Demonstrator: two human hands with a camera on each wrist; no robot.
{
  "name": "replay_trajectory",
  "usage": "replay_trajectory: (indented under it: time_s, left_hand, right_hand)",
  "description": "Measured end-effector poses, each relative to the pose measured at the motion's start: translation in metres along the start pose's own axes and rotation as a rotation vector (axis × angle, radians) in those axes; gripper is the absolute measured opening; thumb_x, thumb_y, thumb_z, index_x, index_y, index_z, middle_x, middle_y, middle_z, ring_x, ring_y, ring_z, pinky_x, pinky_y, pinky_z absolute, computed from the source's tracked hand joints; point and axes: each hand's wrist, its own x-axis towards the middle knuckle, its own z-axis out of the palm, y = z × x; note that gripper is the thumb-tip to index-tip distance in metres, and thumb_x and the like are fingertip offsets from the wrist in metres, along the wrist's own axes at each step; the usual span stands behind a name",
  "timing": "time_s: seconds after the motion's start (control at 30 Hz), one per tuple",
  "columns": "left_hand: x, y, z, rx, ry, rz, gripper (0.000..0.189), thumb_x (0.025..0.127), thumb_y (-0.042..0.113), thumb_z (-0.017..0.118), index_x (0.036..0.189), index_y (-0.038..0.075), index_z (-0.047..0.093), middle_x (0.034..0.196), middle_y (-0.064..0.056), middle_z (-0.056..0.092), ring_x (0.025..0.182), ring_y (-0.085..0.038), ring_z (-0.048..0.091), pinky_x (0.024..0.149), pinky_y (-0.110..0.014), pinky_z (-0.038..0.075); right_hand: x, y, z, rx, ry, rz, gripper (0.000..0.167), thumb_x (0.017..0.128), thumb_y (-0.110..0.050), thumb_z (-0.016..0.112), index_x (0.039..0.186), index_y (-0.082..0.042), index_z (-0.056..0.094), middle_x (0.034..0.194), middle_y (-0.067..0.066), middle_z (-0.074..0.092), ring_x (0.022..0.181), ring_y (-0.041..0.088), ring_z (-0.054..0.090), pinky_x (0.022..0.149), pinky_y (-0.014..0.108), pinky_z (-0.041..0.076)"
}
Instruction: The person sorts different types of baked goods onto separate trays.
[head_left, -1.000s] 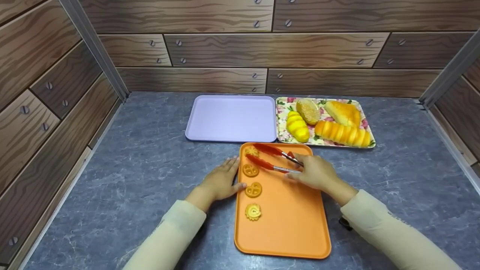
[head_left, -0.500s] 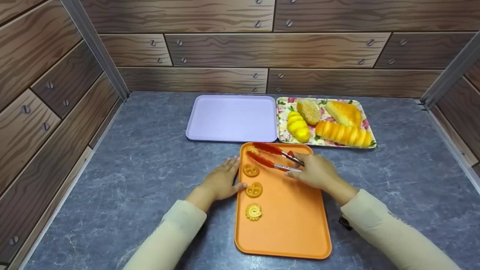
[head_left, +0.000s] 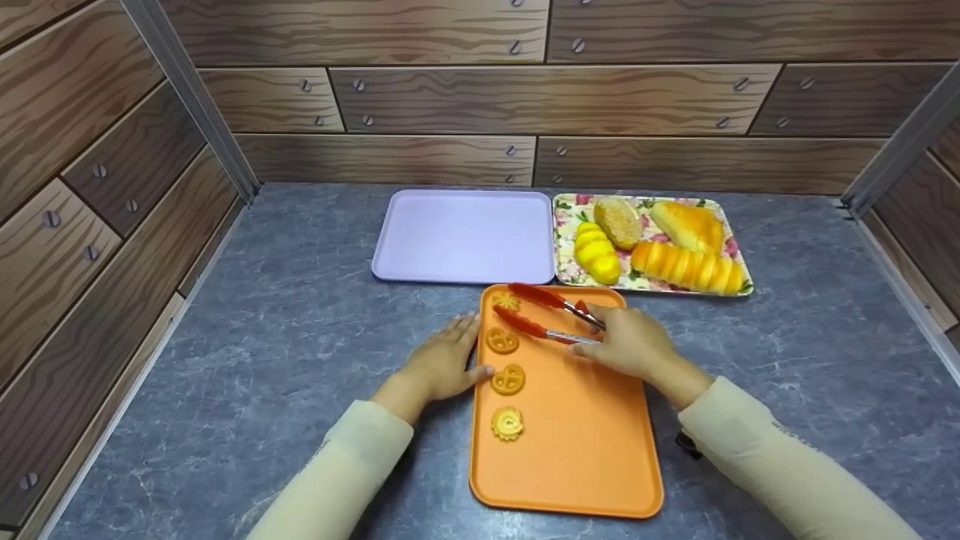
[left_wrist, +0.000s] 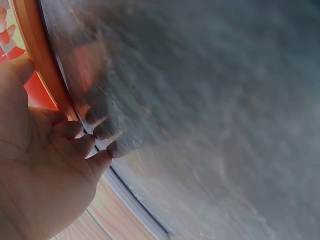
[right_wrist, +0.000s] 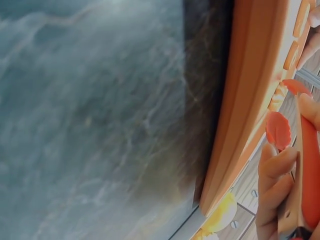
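Observation:
My right hand [head_left: 631, 343] grips a pair of tongs [head_left: 523, 322] with red tips, spread apart over the far left corner of an orange tray [head_left: 577, 450]. Right by the tips lies a small flower-shaped cookie [head_left: 507, 301], partly covered by them in the head view. Below it, down the tray's left side, come two pretzel-shaped cookies [head_left: 513, 381] and a round one with a toothed edge [head_left: 508, 424]. My left hand [head_left: 444, 365] rests along the tray's left edge, thumb over the rim. In the right wrist view, fingers [right_wrist: 275, 185] curl round the tongs' arms.
Behind the orange tray stands a lilac tray [head_left: 465, 236]. To its right, a flowered tray [head_left: 631, 283] carries several breads, among them a long ridged loaf [head_left: 686, 268] and a yellow roll [head_left: 597, 253]. Wood-patterned walls [head_left: 555, 97] enclose the back and sides.
The tongs' tips have shifted only slightly around the flower-shaped cookie, and remain apart. My left hand has stayed on the tray's edge.

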Motion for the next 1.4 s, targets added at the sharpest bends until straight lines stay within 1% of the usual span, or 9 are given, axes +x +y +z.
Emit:
replay_trajectory:
  time_s: [0.23, 0.4, 0.53, 0.83, 0.97, 1.07, 1.2, 1.33, 1.4]
  left_hand:
    - [0.0008, 0.0001, -0.0003, 0.006, -0.003, -0.001, 0.082, 0.095, 0.054, 0.046, 0.152, 0.005, 0.016, 0.157, -0.012, 0.014, 0.143, -0.028, 0.012, 0.114, -0.043, 0.016]
    - [0.0007, -0.0005, 0.0002, 0.008, -0.002, -0.005, 0.082, 0.095, 0.054, 0.046, 0.152, 0.004, 0.016, 0.157, -0.013, 0.014, 0.143, -0.029, 0.013, 0.114, -0.044, 0.016]
    - [0.0005, -0.0009, 0.0014, 0.006, -0.004, -0.009, 0.082, 0.095, 0.054, 0.046, 0.153, 0.005, 0.016, 0.157, -0.012, 0.014, 0.143, -0.028, 0.012, 0.114, -0.043, 0.016]
    - [0.0007, -0.0005, 0.0028, -0.004, 0.008, 0.004, 0.080, 0.095, 0.051, 0.049, 0.152, 0.003, 0.019, 0.157, -0.012, 0.017, 0.143, -0.029, 0.014, 0.113, -0.046, 0.020]
    - [0.0004, 0.0001, 0.0016, -0.001, 0.006, 0.003, 0.079, 0.095, 0.050, 0.048, 0.152, 0.003, 0.019, 0.157, -0.012, 0.016, 0.143, -0.029, 0.014, 0.113, -0.045, 0.019]
    - [0.0002, -0.0001, 0.0012, -0.003, 0.006, 0.003, 0.080, 0.095, 0.051, 0.048, 0.152, 0.003, 0.018, 0.157, -0.013, 0.017, 0.143, -0.029, 0.014, 0.113, -0.045, 0.019]
    - [0.0001, -0.0003, 0.0014, 0.000, -0.003, -0.005, 0.080, 0.095, 0.052, 0.047, 0.152, 0.004, 0.017, 0.157, -0.012, 0.015, 0.143, -0.029, 0.013, 0.114, -0.044, 0.018]
    - [0.0007, -0.0006, 0.0014, 0.003, -0.007, -0.011, 0.081, 0.095, 0.054, 0.046, 0.153, 0.005, 0.016, 0.157, -0.012, 0.015, 0.143, -0.028, 0.012, 0.114, -0.044, 0.016]
    - [0.0007, -0.0007, 0.0013, 0.004, -0.004, -0.010, 0.081, 0.095, 0.054, 0.046, 0.153, 0.005, 0.016, 0.157, -0.012, 0.015, 0.143, -0.028, 0.012, 0.114, -0.044, 0.016]
  right_hand:
    - [0.0021, -0.0032, 0.0005, -0.009, 0.000, 0.006, 0.070, 0.078, -0.049, 0.073, 0.130, -0.005, 0.059, 0.064, 0.000, 0.052, 0.061, 0.023, 0.049, 0.051, 0.035, 0.037]
    - [0.0015, -0.0027, 0.0011, 0.002, 0.009, -0.010, 0.067, 0.080, -0.046, 0.073, 0.131, -0.004, 0.058, 0.060, 0.000, 0.048, 0.061, 0.023, 0.048, 0.053, 0.035, 0.036]
    - [0.0008, -0.0022, 0.0013, 0.010, 0.006, -0.016, 0.065, 0.081, -0.044, 0.072, 0.131, -0.004, 0.058, 0.060, 0.000, 0.048, 0.061, 0.023, 0.048, 0.054, 0.035, 0.036]
    - [-0.0010, -0.0017, 0.0008, 0.027, -0.007, -0.005, 0.071, 0.080, -0.046, 0.073, 0.134, -0.003, 0.055, 0.062, -0.001, 0.052, 0.062, 0.022, 0.050, 0.055, 0.036, 0.037]
    - [0.0002, -0.0025, 0.0008, 0.021, -0.012, 0.003, 0.072, 0.079, -0.047, 0.073, 0.134, -0.003, 0.056, 0.063, 0.000, 0.053, 0.061, 0.022, 0.049, 0.053, 0.035, 0.037]
    - [0.0020, -0.0036, 0.0012, 0.005, -0.015, 0.004, 0.062, 0.078, -0.048, 0.074, 0.121, -0.005, 0.064, 0.063, -0.001, 0.052, 0.058, 0.022, 0.048, 0.050, 0.034, 0.036]
    - [0.0038, -0.0047, 0.0020, -0.003, -0.021, 0.000, 0.049, 0.078, -0.048, 0.074, 0.106, -0.009, 0.064, 0.063, -0.001, 0.050, 0.056, 0.021, 0.046, 0.048, 0.033, 0.034]
    - [0.0052, -0.0055, 0.0006, 0.007, -0.036, 0.002, 0.055, 0.079, -0.048, 0.073, 0.116, -0.009, 0.064, 0.064, 0.001, 0.049, 0.059, 0.021, 0.045, 0.050, 0.034, 0.034]
    - [0.0064, -0.0055, -0.0001, 0.014, -0.039, 0.005, 0.053, 0.079, -0.047, 0.073, 0.115, -0.010, 0.065, 0.063, 0.002, 0.047, 0.059, 0.022, 0.044, 0.051, 0.034, 0.033]
